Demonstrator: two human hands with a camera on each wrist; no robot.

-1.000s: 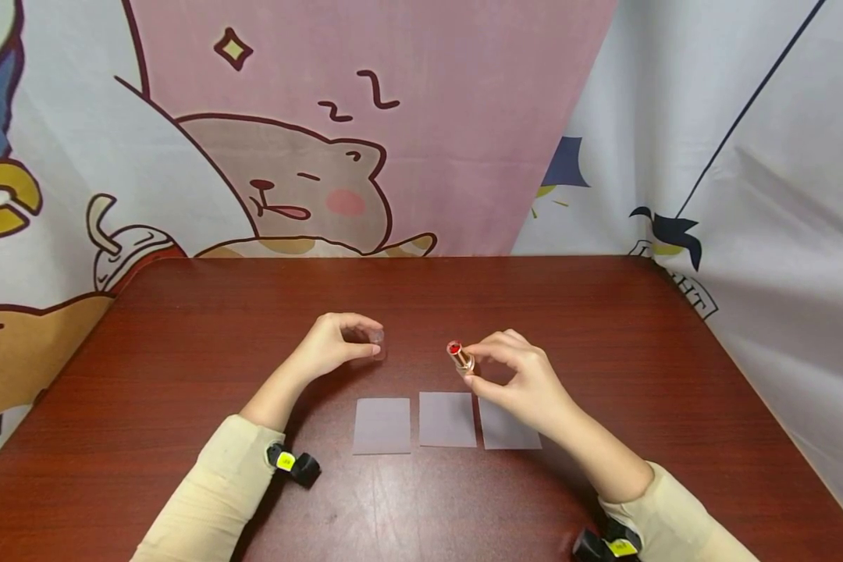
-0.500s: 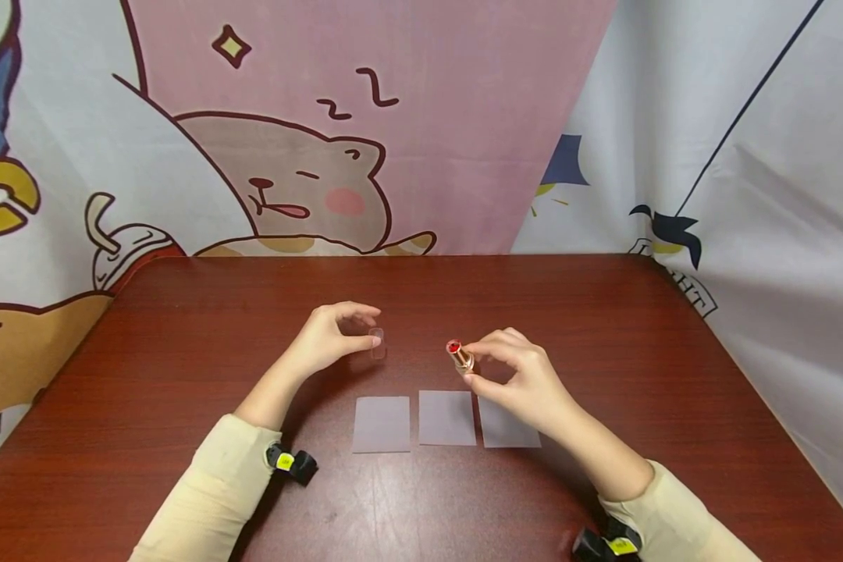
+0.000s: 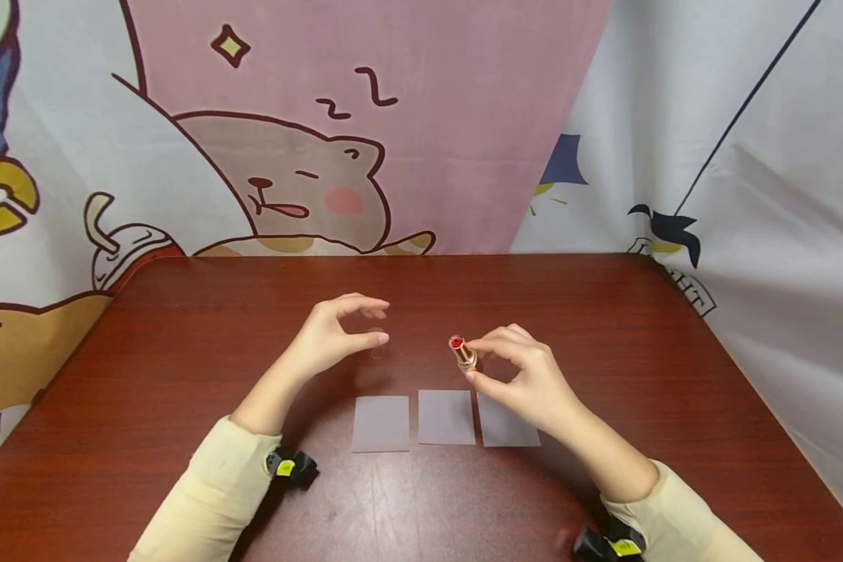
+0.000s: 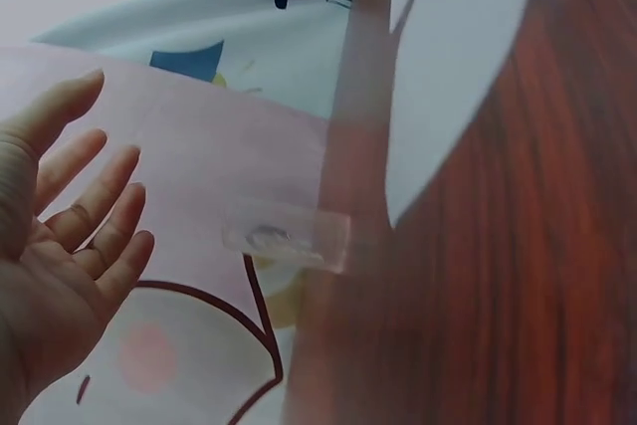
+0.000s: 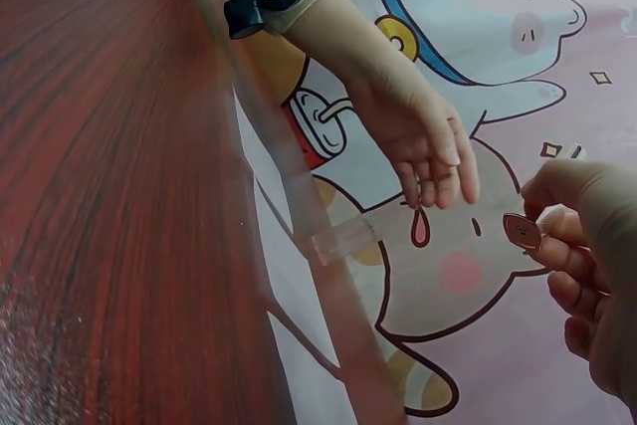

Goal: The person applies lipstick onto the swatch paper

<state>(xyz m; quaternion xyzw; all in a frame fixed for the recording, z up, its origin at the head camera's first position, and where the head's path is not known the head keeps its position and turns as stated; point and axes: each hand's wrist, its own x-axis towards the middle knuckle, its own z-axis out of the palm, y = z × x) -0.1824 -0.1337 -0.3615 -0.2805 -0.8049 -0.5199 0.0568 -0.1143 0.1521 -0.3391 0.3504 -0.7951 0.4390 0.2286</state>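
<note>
A clear lipstick cap (image 4: 289,236) stands upright on the table, hard to make out against the wood in the head view. Just above and to its left is my left hand (image 3: 326,336), thumb and fingers spread, with a gap showing between hand and cap in the left wrist view. Thumb and fingertips of my right hand (image 3: 530,378) pinch an uncapped lipstick (image 3: 465,357) by its gold base, raised over the table. Its red end tilts up and leftward. From the right wrist camera, the base's flat underside (image 5: 522,231) shows.
Three pale grey square sheets lie in a row: the left sheet (image 3: 381,424), the middle sheet (image 3: 446,417) and the right sheet (image 3: 506,425), partly covered by my right hand. A cartoon-printed curtain (image 3: 464,117) hangs behind the reddish-brown table (image 3: 218,312).
The left fingers have parted from the clear cap and the hand has lifted, leaving the cap standing on the table. The right hand with the lipstick has barely moved.
</note>
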